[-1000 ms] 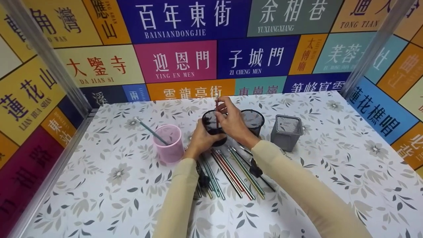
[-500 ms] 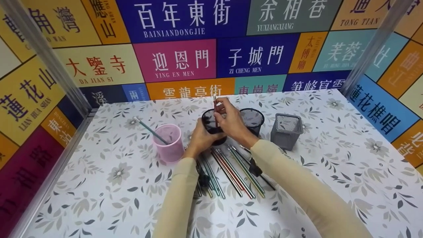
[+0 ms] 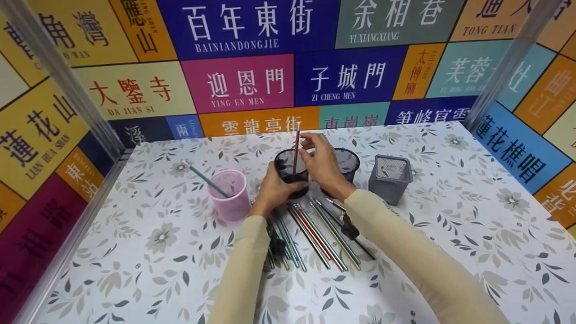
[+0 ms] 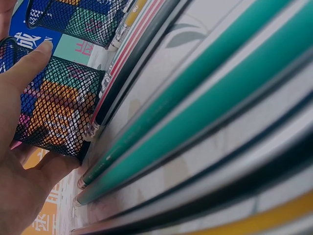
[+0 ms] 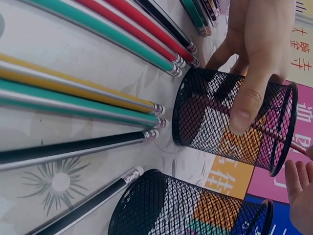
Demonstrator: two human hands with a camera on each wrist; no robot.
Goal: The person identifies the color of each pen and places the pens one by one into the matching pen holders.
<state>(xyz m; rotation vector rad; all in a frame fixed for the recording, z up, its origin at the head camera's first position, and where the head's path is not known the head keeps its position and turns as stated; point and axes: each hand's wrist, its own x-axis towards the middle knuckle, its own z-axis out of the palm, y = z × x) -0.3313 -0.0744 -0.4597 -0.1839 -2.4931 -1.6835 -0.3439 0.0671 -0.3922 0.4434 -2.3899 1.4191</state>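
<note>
My left hand (image 3: 275,191) grips a round black mesh pencil cup (image 4: 63,105), its thumb across the near side. A dark red pencil (image 3: 296,146) stands in that cup, leaning a little, its upper part above the rim. Just right of the pencil is my right hand (image 3: 325,164), fingers loosely bent and parted at its upper part. In the right wrist view, the pencil's lower length shows through the mesh, and the right fingertips (image 5: 295,178) are close by the rim.
A second black mesh cup (image 5: 190,210) stands right of the first, then a square grey mesh holder (image 3: 389,186). On the left, a pink cup (image 3: 231,207) holds a green pencil (image 3: 209,179). Several pencils (image 3: 315,236) lie in front, eraser ends toward the cups.
My right fingers have loosened from the red pencil and drawn slightly right. The pencil now rests in the cup by itself. My left hand keeps its hold on the cup.
</note>
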